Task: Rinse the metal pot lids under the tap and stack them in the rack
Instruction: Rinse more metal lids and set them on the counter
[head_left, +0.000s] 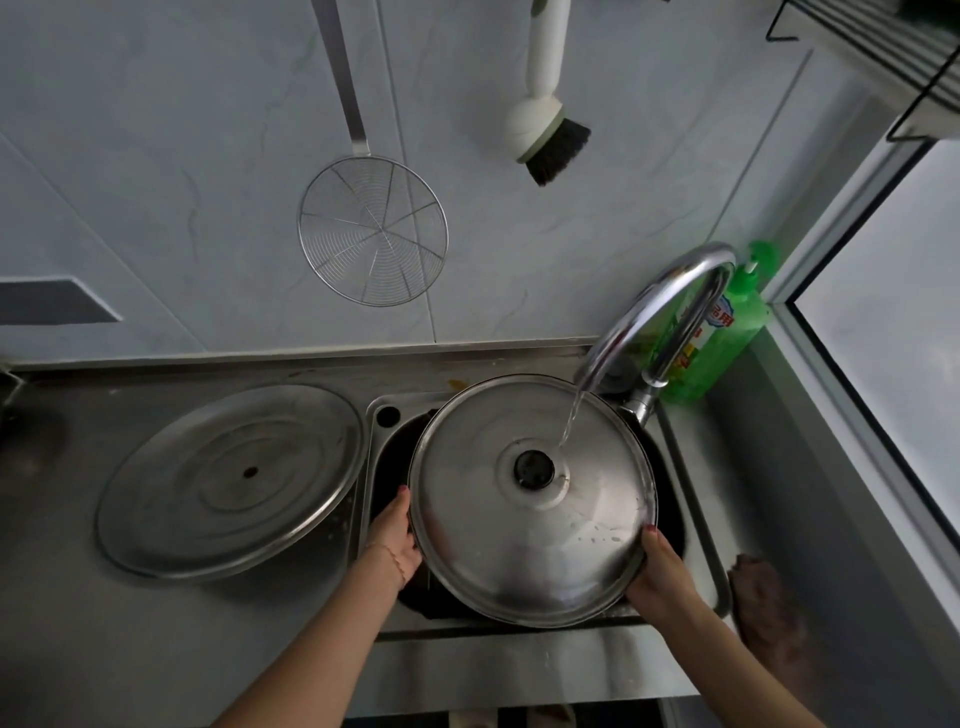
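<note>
A: Two lids are in view. You hold one metal lid (530, 499) over the sink (691, 525), dome side up, its dark knob (534, 469) in the middle. Your left hand (393, 538) is closed on the left rim, with the thumb lying along the edge. Your right hand (658, 569) is closed on the lower right rim, thumb on top and the other fingers hidden under the lid.

B: And the water?

A: A thin stream falls from the curved tap (660, 317) and lands on the lid just to the right of the knob. You can see drops and wet marks on the lower right part of the dome.

B: Where is the other lid?

A: The second lid (228, 480), larger and flatter, lies on the steel bench (78, 649) just left of the sink. Neither hand touches it.

B: What else is around you?

A: A green bottle of dish soap (727, 332) stands behind the tap, in the corner near the window. On the tiled wall hang a wire skimmer (372, 231) and a white brush with dark bristles (545, 135). A brownish cloth (763, 603) lies on the bench right of the sink. At the top right corner you see part of a wire rack (883, 57).
</note>
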